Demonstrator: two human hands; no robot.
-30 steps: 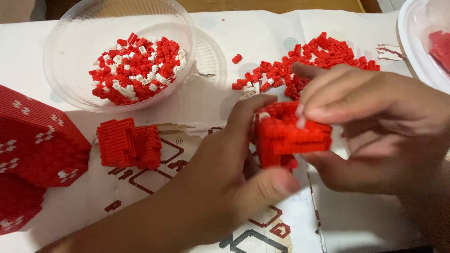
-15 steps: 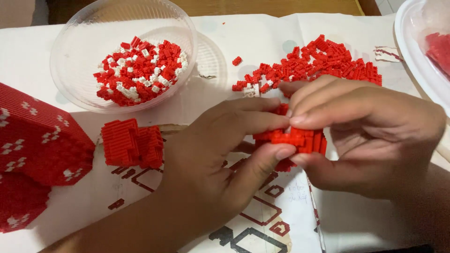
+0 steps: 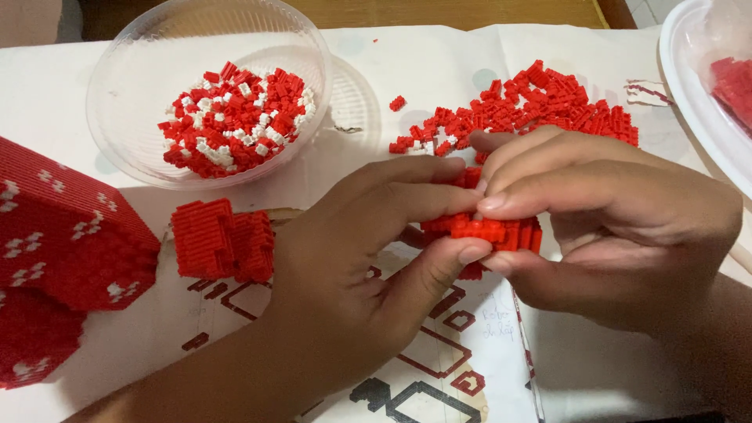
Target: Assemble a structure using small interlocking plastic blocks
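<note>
My left hand (image 3: 352, 266) and my right hand (image 3: 611, 227) meet at the middle of the table, both closed on a small red block assembly (image 3: 497, 233) made of tiny bricks. Fingers cover most of it; only a red strip shows between the thumbs and fingertips. A second red brick chunk (image 3: 222, 239) lies just left of my left hand. Behind my hands a loose heap of red bricks (image 3: 540, 106) is spread on the white paper.
A clear plastic bowl (image 3: 117, 94) of red and white bricks sits at back left. A large red built piece with white dots (image 3: 55, 251) fills the left edge. A white plate (image 3: 689, 102) is at back right. A printed instruction sheet (image 3: 439, 360) lies under my hands.
The block assembly has been lowered and turned flatter between my hands. My fingers have folded over it, hiding more of it than a second ago.
</note>
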